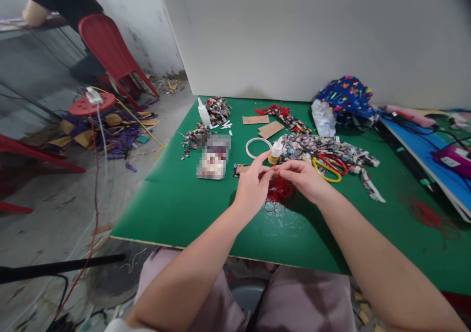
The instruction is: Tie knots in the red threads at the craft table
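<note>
- Nearest on the green table [206,214], I see the red cord [278,199] heaped in loose loops just below the fingers, probably left slack so that it can feed without a pull.
- The left hand [253,180] and right hand [308,180] meet above it, thumbs pressed to fingertips; both seem to pinch one short red strand, too small for me to tell which grips its end. The close pinch likely steadies so thin a line.
- The cord looks fine, bright and curly, its loops crossing one another.
- Just beyond, a small white-capped bottle [275,151] stands by a white ring [250,154], with yellow-handled scissors [333,179] to the right, presumably within easy reach.
- Farther, floral fabric [348,150] and cardboard pieces [271,129] lie back, leaving working room.
- Farthest, a person in a dark top [79,0] sits on a red chair [110,44].
</note>
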`<move>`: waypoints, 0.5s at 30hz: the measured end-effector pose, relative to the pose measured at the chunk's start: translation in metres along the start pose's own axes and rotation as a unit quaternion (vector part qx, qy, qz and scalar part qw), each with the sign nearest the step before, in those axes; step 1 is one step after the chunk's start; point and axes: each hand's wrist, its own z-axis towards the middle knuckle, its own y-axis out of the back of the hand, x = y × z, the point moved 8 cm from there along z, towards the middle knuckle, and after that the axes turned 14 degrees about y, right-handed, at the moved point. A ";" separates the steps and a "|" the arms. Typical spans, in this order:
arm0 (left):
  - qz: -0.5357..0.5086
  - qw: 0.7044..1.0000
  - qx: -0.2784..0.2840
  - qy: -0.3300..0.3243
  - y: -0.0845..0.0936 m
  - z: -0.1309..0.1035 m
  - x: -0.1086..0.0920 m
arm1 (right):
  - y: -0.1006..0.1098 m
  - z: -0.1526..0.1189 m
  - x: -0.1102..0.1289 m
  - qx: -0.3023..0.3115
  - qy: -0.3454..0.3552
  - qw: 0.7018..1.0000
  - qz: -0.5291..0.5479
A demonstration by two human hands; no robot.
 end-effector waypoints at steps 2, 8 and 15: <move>0.009 1.000 -0.002 -0.003 0.000 0.000 0.000 | -0.001 0.001 0.001 -0.005 0.013 1.000 0.010; 0.011 1.000 0.005 -0.003 -0.002 0.001 0.004 | -0.001 0.002 0.008 -0.013 0.049 0.998 0.023; 0.024 1.000 0.016 -0.014 -0.005 0.000 0.002 | 0.001 0.003 0.006 -0.029 0.060 0.998 0.005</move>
